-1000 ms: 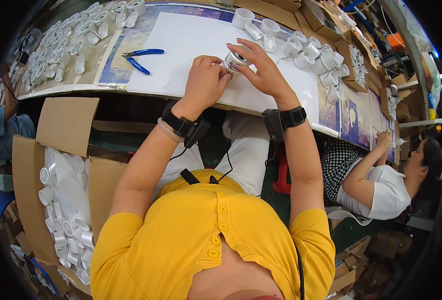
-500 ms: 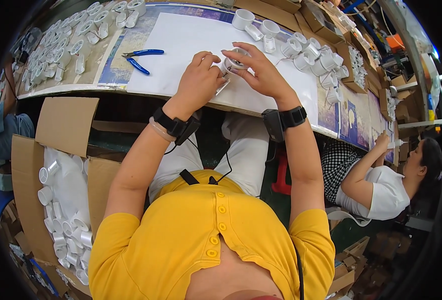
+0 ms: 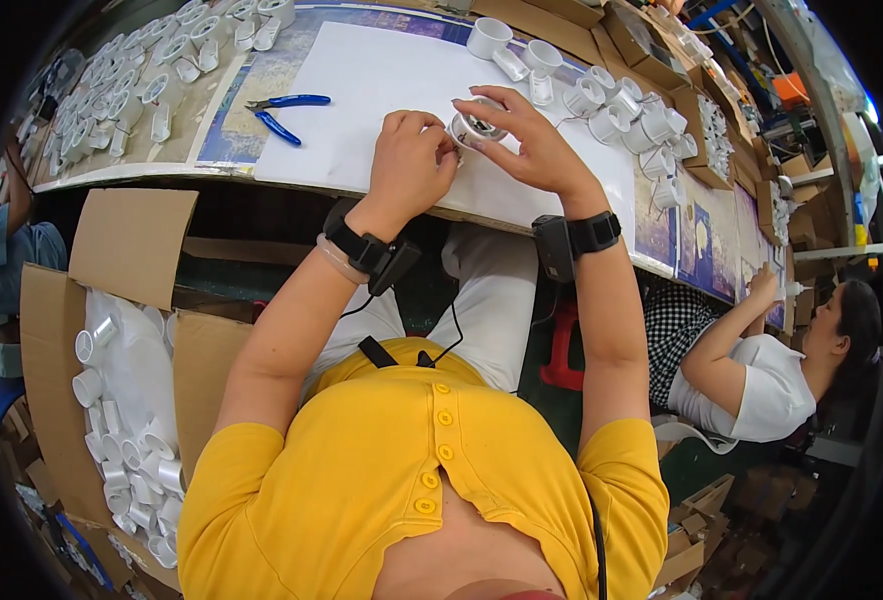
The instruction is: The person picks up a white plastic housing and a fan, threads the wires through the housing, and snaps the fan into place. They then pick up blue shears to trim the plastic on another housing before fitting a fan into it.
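A white round cup-shaped plastic housing [image 3: 466, 131] is held over the white sheet [image 3: 362, 80] near the table's front edge, its open top showing dark and metallic parts inside. My right hand [image 3: 537, 150] grips it from the right, fingers over the far rim and thumb on the near side. Just left of it, my left hand [image 3: 410, 162] has its fingers curled and pinched together close to the housing's wall. Whatever those fingertips hold is hidden. Blue-handled cutters [image 3: 287, 110] lie spread on the sheet to the left.
Many similar white housings [image 3: 162, 90] crowd the table's left end. More housings [image 3: 612, 120] with thin wires stand at the right. An open cardboard box [image 3: 57, 370] of white parts stands at lower left. A co-worker [image 3: 752, 370] sits at the right, holding a white bottle.
The housing has turned in my hands: its side arm, seen before between them, no longer shows. My left fingers have curled tighter and both hands have shifted slightly.
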A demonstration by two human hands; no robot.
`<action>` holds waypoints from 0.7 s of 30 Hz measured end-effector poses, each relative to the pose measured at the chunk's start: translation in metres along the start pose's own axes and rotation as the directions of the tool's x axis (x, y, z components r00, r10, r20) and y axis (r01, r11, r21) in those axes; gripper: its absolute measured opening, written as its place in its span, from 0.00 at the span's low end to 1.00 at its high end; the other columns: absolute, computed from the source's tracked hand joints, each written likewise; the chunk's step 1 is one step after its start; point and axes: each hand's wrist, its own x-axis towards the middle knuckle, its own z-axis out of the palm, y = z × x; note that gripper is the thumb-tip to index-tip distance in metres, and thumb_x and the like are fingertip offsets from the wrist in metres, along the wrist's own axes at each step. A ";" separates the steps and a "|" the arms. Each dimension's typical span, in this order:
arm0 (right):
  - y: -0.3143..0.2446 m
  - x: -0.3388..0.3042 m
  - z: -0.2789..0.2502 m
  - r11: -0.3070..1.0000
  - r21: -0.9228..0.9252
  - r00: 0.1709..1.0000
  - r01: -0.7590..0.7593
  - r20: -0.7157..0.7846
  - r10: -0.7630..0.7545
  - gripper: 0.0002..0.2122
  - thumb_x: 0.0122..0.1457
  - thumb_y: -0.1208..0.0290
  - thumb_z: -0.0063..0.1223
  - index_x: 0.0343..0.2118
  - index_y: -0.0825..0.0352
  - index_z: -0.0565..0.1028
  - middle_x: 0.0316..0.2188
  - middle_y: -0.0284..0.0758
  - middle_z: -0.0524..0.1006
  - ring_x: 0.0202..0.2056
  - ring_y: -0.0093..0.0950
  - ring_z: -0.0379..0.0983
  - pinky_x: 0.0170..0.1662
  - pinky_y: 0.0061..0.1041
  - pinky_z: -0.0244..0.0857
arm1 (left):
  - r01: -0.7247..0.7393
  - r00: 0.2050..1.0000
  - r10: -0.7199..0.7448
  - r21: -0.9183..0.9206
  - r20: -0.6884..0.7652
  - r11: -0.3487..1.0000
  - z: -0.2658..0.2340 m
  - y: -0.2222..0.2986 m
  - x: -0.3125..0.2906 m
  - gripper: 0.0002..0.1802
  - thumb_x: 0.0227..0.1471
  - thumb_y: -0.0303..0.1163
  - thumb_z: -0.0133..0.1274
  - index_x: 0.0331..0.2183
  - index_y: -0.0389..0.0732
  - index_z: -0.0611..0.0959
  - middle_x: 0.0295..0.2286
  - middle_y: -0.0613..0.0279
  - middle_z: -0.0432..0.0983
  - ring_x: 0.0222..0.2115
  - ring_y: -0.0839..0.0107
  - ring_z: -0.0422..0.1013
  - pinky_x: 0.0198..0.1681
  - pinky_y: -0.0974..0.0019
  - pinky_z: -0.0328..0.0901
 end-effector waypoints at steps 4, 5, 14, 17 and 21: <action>0.006 0.000 -0.007 1.000 0.003 0.997 -0.013 0.082 0.013 0.23 0.54 0.74 0.53 0.55 0.51 0.69 0.55 0.37 0.64 0.55 0.36 0.62 0.54 0.29 0.60 | -0.049 0.998 0.050 -0.015 0.035 0.999 -0.005 0.002 -0.001 0.04 0.39 0.26 0.57 0.24 0.40 0.80 0.38 0.58 0.72 0.44 0.55 0.62 0.48 0.58 0.59; 0.007 -0.001 -0.009 1.000 0.012 0.994 -0.022 0.109 0.021 0.23 0.55 0.73 0.53 0.55 0.51 0.68 0.56 0.37 0.63 0.55 0.36 0.62 0.55 0.29 0.59 | -0.050 0.998 0.050 -0.015 0.035 0.999 -0.007 0.002 -0.002 0.04 0.39 0.26 0.57 0.24 0.40 0.80 0.38 0.58 0.72 0.44 0.55 0.62 0.48 0.58 0.59; 0.029 0.000 -0.003 0.989 -0.102 0.968 0.111 0.238 -0.084 0.25 0.55 0.73 0.53 0.57 0.53 0.65 0.59 0.39 0.60 0.54 0.38 0.63 0.54 0.32 0.61 | -0.102 0.966 0.122 -0.098 0.228 0.990 -0.024 -0.002 -0.002 0.03 0.40 0.26 0.54 0.24 0.39 0.78 0.43 0.53 0.69 0.46 0.51 0.61 0.49 0.57 0.60; 0.017 -0.012 0.012 0.997 -0.057 0.991 0.048 0.131 -0.040 0.24 0.57 0.73 0.50 0.58 0.54 0.64 0.60 0.38 0.60 0.57 0.38 0.59 0.58 0.31 0.56 | -0.057 0.949 0.094 -0.130 0.300 0.990 -0.027 -0.005 -0.003 0.04 0.42 0.27 0.54 0.25 0.39 0.76 0.46 0.52 0.68 0.49 0.50 0.59 0.51 0.56 0.58; 0.021 -0.017 0.028 0.999 -0.034 1.000 0.024 0.005 -0.024 0.23 0.59 0.72 0.48 0.59 0.58 0.63 0.60 0.38 0.60 0.60 0.36 0.56 0.61 0.30 0.51 | -0.024 0.948 0.083 -0.190 0.309 0.982 -0.023 -0.003 -0.003 0.04 0.42 0.27 0.53 0.24 0.38 0.79 0.45 0.47 0.67 0.48 0.49 0.62 0.50 0.57 0.60</action>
